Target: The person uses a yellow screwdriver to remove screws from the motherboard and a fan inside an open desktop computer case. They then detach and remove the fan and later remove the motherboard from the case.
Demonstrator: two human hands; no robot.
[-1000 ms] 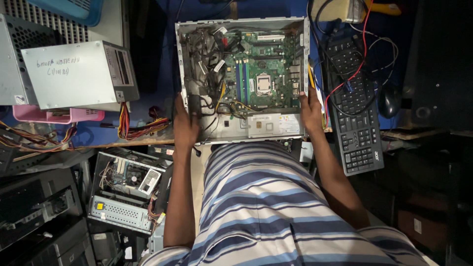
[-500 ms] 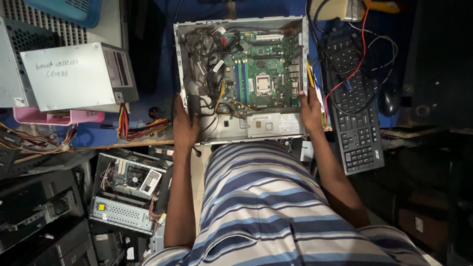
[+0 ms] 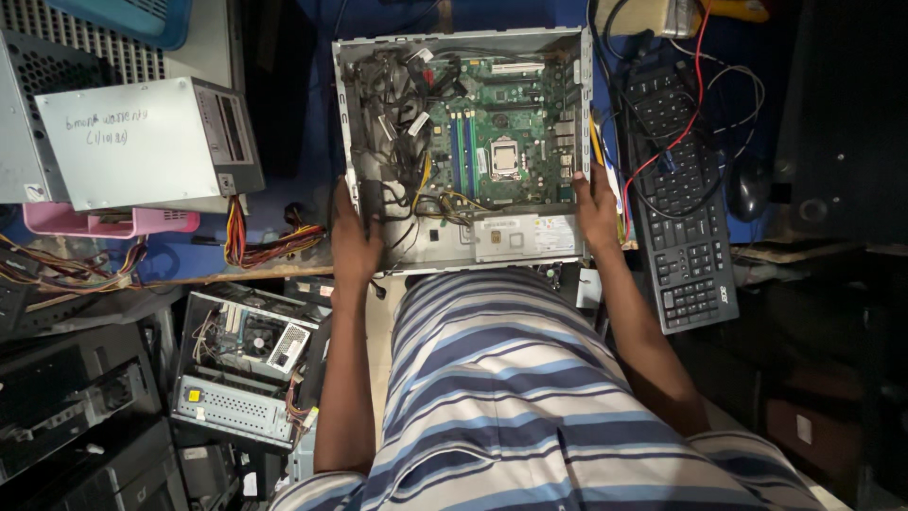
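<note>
Two hands [image 3: 355,237] [image 3: 596,203], computer case [image 3: 530,255] edges, crowded

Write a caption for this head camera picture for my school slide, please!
Two hands, left hand and right hand, hold an open computer case beside a black keyboard.

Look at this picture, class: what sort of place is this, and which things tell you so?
Probably a computer repair workshop. An open computer case with its green circuit board lies on the bench, the left hand and right hand gripping its sides. A loose power supply and keyboard sit beside it.
</note>
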